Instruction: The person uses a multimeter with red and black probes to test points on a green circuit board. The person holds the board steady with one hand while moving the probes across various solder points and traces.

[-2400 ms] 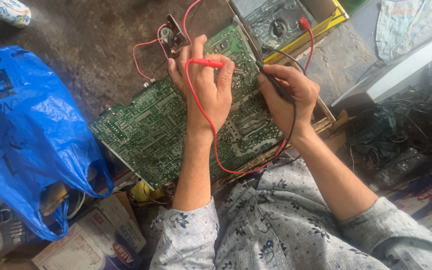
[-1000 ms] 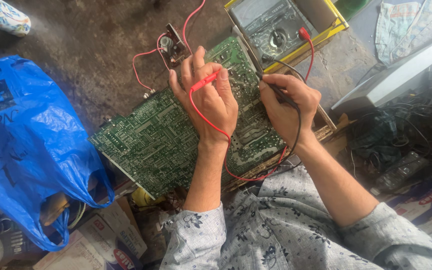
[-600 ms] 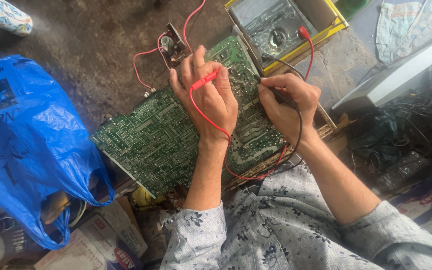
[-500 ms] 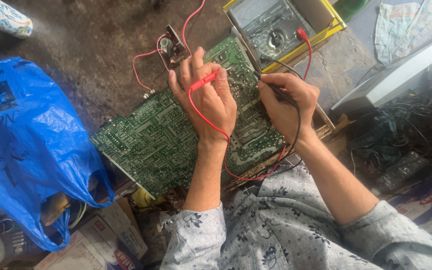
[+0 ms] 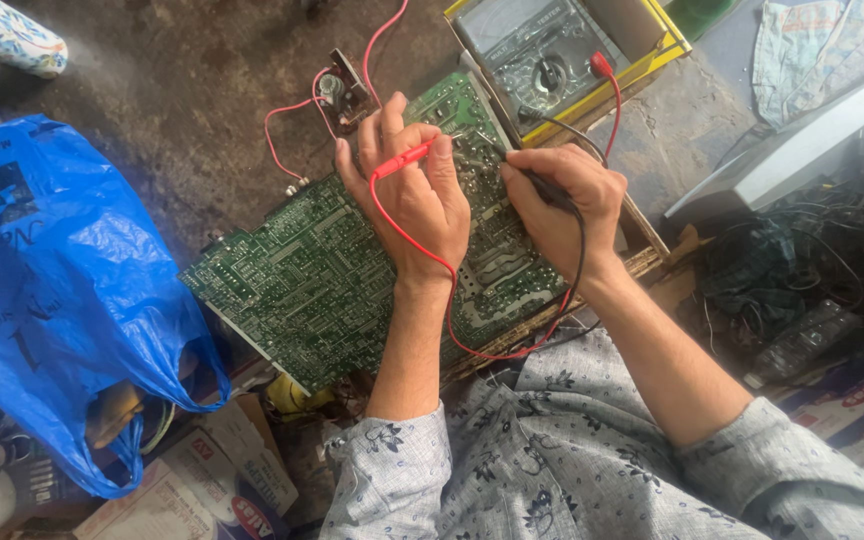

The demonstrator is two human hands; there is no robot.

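A large green circuit board [image 5: 302, 280] lies solder side up on the dark floor. My left hand [image 5: 407, 200] rests on its upper part and grips a red test probe [image 5: 402, 160], whose red lead loops down past my wrist. My right hand [image 5: 557, 200] holds a black test probe [image 5: 542, 185], its tip down on the board beside the left hand. Both leads run up to a grey analogue multimeter [image 5: 542, 55] sitting in a yellow box [image 5: 667, 35] just above the board.
A blue plastic bag [image 5: 47, 290] bulges at the left. A small part on red wires [image 5: 337, 90] lies above the board. A patterned cup [image 5: 7, 35] lies top left, cartons [image 5: 192, 480] bottom left. A grey casing [image 5: 802, 150] and tangled cables [image 5: 802, 290] fill the right.
Both hands hold the same probes throughout. The left hand's red probe has shifted slightly up the board; the right hand's black probe tip has made small moves on the board.
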